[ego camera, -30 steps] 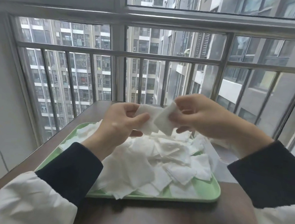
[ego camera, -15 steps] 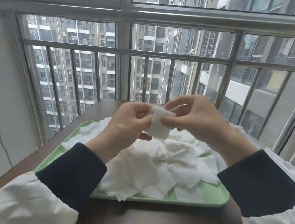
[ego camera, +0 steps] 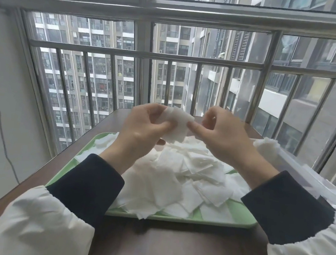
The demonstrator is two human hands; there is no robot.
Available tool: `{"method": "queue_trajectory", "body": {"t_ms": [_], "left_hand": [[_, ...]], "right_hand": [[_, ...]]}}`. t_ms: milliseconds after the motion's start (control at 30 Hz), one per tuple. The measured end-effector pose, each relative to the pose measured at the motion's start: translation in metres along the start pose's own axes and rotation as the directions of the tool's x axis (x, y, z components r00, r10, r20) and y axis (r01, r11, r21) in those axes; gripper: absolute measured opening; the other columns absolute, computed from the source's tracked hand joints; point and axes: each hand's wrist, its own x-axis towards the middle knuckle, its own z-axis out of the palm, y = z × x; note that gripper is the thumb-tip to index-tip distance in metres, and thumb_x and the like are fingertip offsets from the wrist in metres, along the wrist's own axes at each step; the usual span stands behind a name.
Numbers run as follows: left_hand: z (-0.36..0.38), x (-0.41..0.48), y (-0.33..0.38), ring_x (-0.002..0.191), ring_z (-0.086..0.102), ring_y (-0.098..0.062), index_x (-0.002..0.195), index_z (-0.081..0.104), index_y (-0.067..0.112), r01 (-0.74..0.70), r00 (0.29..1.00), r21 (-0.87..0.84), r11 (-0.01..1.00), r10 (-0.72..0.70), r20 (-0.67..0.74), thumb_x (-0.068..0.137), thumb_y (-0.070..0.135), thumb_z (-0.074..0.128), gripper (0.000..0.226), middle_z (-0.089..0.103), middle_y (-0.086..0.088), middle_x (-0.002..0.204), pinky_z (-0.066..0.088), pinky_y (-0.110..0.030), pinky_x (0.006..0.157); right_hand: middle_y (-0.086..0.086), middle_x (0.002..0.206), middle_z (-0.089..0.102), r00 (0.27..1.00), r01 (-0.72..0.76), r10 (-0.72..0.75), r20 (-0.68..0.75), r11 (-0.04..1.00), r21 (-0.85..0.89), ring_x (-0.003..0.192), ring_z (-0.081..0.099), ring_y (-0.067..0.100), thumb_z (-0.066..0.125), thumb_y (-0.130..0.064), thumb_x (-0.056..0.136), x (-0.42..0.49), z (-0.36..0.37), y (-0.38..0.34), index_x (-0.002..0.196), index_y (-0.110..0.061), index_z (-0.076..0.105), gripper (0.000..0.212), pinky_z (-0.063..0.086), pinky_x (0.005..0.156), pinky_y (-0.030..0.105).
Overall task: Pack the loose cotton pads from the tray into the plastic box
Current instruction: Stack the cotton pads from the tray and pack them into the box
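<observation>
A light green tray on the brown table carries a heap of loose white square cotton pads. Above the heap, my left hand grips a small stack of pads between thumb and fingers. My right hand is beside it, with its thumb touching the stack's right edge and its fingers curled. At the right, a clear plastic box holds a white stack of pads at its far end; my right sleeve hides part of it.
The brown table runs up to a window with a metal railing just behind the tray. A white wall stands on the left. My dark cuffs and white sleeves cover the near corners of the tray.
The right hand brought its single pad onto the pads in the left hand, and the two hands now sit close together around one stack. The view has shifted, showing more of the box.
</observation>
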Motion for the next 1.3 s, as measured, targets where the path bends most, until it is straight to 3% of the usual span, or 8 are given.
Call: {"method": "queue_trajectory", "body": {"t_ms": [167,300,400,567,733,867,1000,1300], "left_hand": [[-0.007,0.005,-0.001,0.081,0.072,-0.021,0.109,0.063,0.018,0.033,0.980,-0.078,0.996,-0.048,-0.192,0.092,0.014,0.068,0.018,0.070,-0.003,0.098,0.054,-0.023,0.055],[-0.005,0.006,-0.006,0.086,0.073,-0.026,0.119,0.061,0.015,0.124,0.971,-0.167,0.978,-0.155,-0.184,0.093,0.015,0.066,0.027,0.070,-0.010,0.114,0.052,-0.021,0.054],[-0.005,0.006,-0.009,0.089,0.073,-0.025,0.118,0.062,0.016,0.160,0.966,-0.203,0.966,-0.196,-0.169,0.093,0.017,0.067,0.025,0.069,-0.010,0.117,0.051,-0.020,0.053],[-0.006,0.005,-0.009,0.081,0.074,-0.020,0.118,0.063,0.016,0.171,0.966,-0.201,0.965,-0.204,-0.157,0.092,0.018,0.068,0.026,0.071,-0.008,0.113,0.051,-0.020,0.053],[-0.005,0.002,-0.009,0.084,0.073,-0.023,0.110,0.070,0.014,0.152,0.980,-0.199,0.968,-0.173,-0.095,0.092,0.014,0.071,0.018,0.074,-0.009,0.105,0.056,-0.026,0.060],[-0.002,-0.004,-0.008,0.071,0.073,-0.014,0.096,0.075,0.017,0.116,0.993,-0.199,0.973,-0.119,-0.007,0.092,0.012,0.073,0.007,0.078,-0.002,0.086,0.056,-0.023,0.057],[0.002,-0.007,-0.007,0.074,0.074,-0.015,0.101,0.076,0.017,0.123,0.992,-0.167,0.978,-0.115,0.055,0.092,0.014,0.072,0.010,0.078,-0.003,0.086,0.057,-0.024,0.060],[0.002,-0.010,0.000,0.090,0.075,-0.020,0.098,0.078,0.022,0.122,0.980,-0.251,0.960,-0.076,0.185,0.099,0.021,0.063,0.016,0.078,-0.008,0.098,0.059,-0.025,0.066]], "right_hand": [[-0.011,0.072,0.069,0.862,0.121,-0.116,0.493,0.992,0.021,0.059,0.067,0.003,0.084,-0.032,0.078,-0.013,0.011,-0.004,0.075,-0.023,0.060,0.025,0.045,0.051,0.016],[-0.015,0.094,0.065,0.791,0.176,-0.199,0.578,0.980,0.097,0.072,0.067,0.004,0.088,-0.030,0.067,-0.024,0.026,-0.007,0.098,-0.037,0.067,0.038,0.053,0.063,0.019],[-0.014,0.084,0.064,0.785,0.206,-0.212,0.582,0.975,0.077,0.068,0.060,0.002,0.088,-0.032,0.067,-0.025,0.030,-0.007,0.100,-0.039,0.068,0.039,0.050,0.063,0.017],[-0.012,0.081,0.059,0.805,0.215,-0.235,0.544,0.971,0.100,0.070,0.058,0.005,0.079,-0.022,0.075,-0.026,0.024,-0.011,0.073,-0.035,0.061,0.023,0.050,0.063,0.021],[0.000,0.083,0.061,0.862,0.032,-0.265,0.432,0.879,0.476,0.077,0.059,0.014,0.071,-0.002,0.078,-0.024,0.011,-0.014,0.078,-0.009,0.063,0.011,0.051,0.069,0.029],[0.009,0.081,0.065,0.957,-0.097,-0.136,0.255,0.679,0.728,0.073,0.062,0.026,0.074,-0.006,0.074,-0.018,0.003,-0.013,0.088,-0.007,0.062,0.019,0.051,0.052,0.030],[0.016,0.085,0.071,0.991,-0.081,-0.023,0.135,0.698,0.712,0.070,0.066,0.024,0.077,-0.008,0.085,-0.012,-0.002,-0.006,0.088,-0.010,0.067,0.010,0.051,0.050,0.026],[0.009,0.079,0.073,0.976,-0.210,0.115,0.185,0.721,0.661,0.064,0.064,0.013,0.081,-0.019,0.082,-0.012,0.000,-0.002,0.086,-0.012,0.069,0.014,0.049,0.050,0.022]]}}
